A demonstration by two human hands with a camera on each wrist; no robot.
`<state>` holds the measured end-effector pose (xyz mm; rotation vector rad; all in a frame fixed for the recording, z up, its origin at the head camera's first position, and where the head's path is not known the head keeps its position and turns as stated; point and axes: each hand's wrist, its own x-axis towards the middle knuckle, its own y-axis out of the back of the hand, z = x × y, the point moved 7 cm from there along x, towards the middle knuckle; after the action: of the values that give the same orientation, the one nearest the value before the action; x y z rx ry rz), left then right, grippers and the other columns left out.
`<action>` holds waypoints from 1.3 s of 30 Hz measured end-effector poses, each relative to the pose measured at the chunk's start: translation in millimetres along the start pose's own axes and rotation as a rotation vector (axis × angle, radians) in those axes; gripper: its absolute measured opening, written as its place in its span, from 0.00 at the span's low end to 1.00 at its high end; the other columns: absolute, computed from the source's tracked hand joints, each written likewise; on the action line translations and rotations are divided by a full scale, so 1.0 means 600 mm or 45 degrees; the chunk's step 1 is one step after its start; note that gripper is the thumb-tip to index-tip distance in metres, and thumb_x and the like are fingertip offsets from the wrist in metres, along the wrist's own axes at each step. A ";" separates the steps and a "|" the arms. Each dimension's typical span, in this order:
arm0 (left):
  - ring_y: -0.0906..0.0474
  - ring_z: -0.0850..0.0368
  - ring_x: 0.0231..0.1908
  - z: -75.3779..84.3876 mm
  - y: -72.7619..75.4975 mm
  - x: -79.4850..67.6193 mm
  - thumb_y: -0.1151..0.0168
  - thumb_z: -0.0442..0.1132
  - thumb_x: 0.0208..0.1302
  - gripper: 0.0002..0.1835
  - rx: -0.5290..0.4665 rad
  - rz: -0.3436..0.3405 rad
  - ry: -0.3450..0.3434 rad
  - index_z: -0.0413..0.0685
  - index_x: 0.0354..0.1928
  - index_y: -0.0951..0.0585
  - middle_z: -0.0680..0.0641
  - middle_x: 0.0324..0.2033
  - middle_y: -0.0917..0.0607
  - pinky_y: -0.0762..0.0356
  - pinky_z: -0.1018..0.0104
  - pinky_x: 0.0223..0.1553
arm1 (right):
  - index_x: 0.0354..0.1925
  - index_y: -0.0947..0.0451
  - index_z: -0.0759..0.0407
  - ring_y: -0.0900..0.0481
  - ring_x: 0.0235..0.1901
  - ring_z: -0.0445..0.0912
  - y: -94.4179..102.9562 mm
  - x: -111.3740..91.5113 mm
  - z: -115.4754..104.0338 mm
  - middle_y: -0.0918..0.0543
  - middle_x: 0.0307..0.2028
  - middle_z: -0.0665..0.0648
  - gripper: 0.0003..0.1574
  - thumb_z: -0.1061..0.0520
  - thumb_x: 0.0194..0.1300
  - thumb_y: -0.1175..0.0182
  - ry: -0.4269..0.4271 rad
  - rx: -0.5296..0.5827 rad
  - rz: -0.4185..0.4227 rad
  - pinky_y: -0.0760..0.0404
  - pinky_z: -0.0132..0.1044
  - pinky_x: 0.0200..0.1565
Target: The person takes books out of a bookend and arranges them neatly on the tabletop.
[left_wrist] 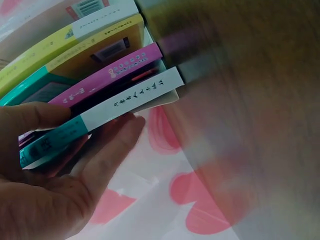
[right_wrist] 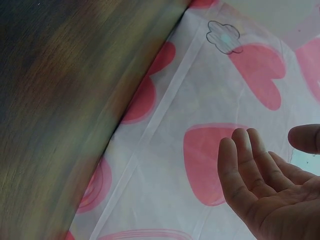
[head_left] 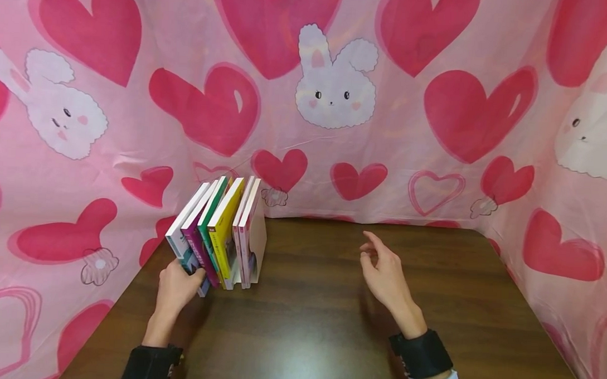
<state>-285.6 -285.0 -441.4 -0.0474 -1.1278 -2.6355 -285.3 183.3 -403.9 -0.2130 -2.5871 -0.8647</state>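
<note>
Several books stand in a tilted row at the left of the table. With its thumb on the inner side and its fingers along the outer cover, my left hand [head_left: 176, 290] grips the leftmost book, a white and teal one [left_wrist: 132, 102]. Beside that book stand a purple book [left_wrist: 117, 70], a green book [head_left: 206, 239], a thick yellow book [head_left: 218, 248] and pale pink books [head_left: 243, 254]. My right hand [head_left: 387, 275] hovers over the table well to the right of the row. Nothing is in it, and its fingers are loosely bent, as the right wrist view also shows.
The brown wooden table [head_left: 304, 323] spreads between and in front of the hands. A pink cloth [head_left: 329, 173] printed with hearts and rabbits hangs along the back and both sides. Each wrist wears a black band [head_left: 422, 354].
</note>
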 end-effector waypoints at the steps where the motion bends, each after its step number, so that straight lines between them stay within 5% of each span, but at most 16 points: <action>1: 0.15 0.29 0.44 -0.001 -0.001 0.001 0.37 0.41 0.71 0.30 -0.004 -0.008 0.002 0.22 0.64 0.28 0.21 0.53 0.18 0.16 0.37 0.46 | 0.70 0.26 0.62 0.18 0.46 0.52 0.000 0.001 0.000 0.13 0.48 0.60 0.29 0.65 0.72 0.44 0.002 0.007 -0.001 0.20 0.49 0.43; 39: 0.17 0.29 0.53 0.002 0.001 -0.011 0.45 0.34 0.79 0.26 -0.136 0.056 -0.111 0.22 0.71 0.32 0.23 0.59 0.21 0.22 0.35 0.55 | 0.71 0.27 0.59 0.19 0.44 0.52 -0.007 -0.003 0.002 0.12 0.48 0.59 0.30 0.64 0.73 0.45 -0.029 0.008 -0.042 0.23 0.48 0.43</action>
<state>-278.9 -283.0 -440.9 -0.2080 -0.9999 -2.6753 -285.1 180.4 -408.1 -0.1801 -2.6207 -0.8703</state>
